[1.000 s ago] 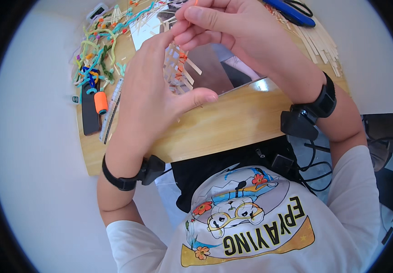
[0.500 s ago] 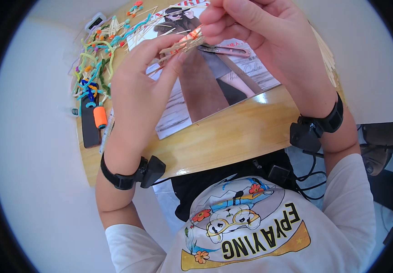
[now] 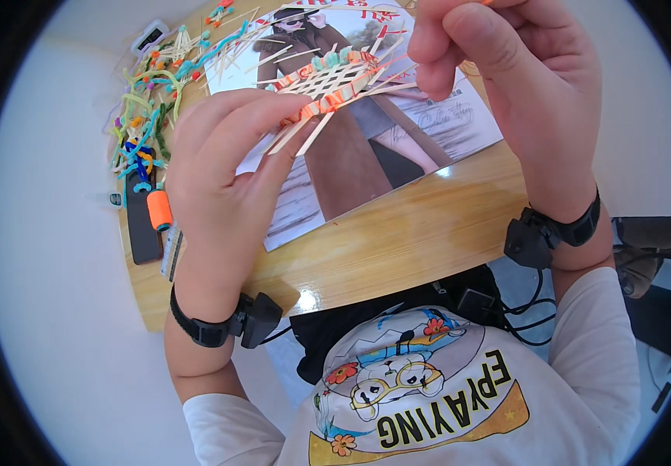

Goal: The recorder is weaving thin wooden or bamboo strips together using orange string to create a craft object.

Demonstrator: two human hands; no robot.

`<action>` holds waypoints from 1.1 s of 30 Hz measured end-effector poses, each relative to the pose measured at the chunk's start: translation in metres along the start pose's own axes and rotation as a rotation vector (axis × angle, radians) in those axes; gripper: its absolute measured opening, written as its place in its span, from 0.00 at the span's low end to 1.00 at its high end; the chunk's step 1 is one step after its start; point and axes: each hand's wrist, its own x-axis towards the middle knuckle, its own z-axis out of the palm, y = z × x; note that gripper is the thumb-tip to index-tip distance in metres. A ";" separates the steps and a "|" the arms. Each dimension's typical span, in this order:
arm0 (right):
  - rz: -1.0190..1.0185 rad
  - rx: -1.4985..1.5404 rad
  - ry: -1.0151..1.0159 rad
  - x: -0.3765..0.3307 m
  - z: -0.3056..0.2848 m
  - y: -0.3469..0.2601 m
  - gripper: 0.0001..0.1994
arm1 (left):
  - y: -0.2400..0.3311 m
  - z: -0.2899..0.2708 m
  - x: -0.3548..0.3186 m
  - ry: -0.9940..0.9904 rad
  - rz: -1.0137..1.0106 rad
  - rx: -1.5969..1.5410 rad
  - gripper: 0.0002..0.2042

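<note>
My left hand (image 3: 223, 155) is closed on the near edge of a lattice of thin wooden sticks (image 3: 335, 81), thumb below and fingers above. Orange, white and teal yarn wraps the lattice's border, and bare stick ends poke out around it. To the right, apart from the lattice, my right hand (image 3: 522, 85) is raised with thumb and fingers pinched together. A scrap of orange, apparently thread, shows at those fingers by the top edge of the picture; the rest is cut off. Beneath the lattice lies a glossy magazine (image 3: 351, 175) with a figure on its cover.
Colourful pipe cleaners (image 3: 145, 116) are heaped along the table's left side, with loose sticks and a small white device (image 3: 151, 36) behind. Nearer lie an orange thread spool (image 3: 159, 210), a dark phone (image 3: 143, 237) and a clear ruler (image 3: 170, 252). The wooden table (image 3: 398, 252) has a curved front edge.
The lattice has turned from edge-on to nearly face-up in my left hand. My right hand has moved right, away from it. The pink utility knife on the magazine is now mostly covered.
</note>
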 end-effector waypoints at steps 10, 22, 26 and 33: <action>-0.016 -0.048 0.025 0.001 -0.001 0.010 0.04 | -0.002 0.004 0.001 0.082 -0.028 -0.009 0.08; -0.473 -0.263 -0.351 -0.011 0.013 0.022 0.06 | 0.002 0.006 0.000 0.064 -0.128 -0.171 0.10; 0.169 0.227 -0.358 -0.021 0.026 0.016 0.03 | 0.006 0.003 -0.002 0.028 -0.261 -0.357 0.12; 0.405 0.239 -0.401 -0.017 0.029 0.014 0.02 | 0.004 -0.014 -0.003 -0.038 -0.123 -0.289 0.13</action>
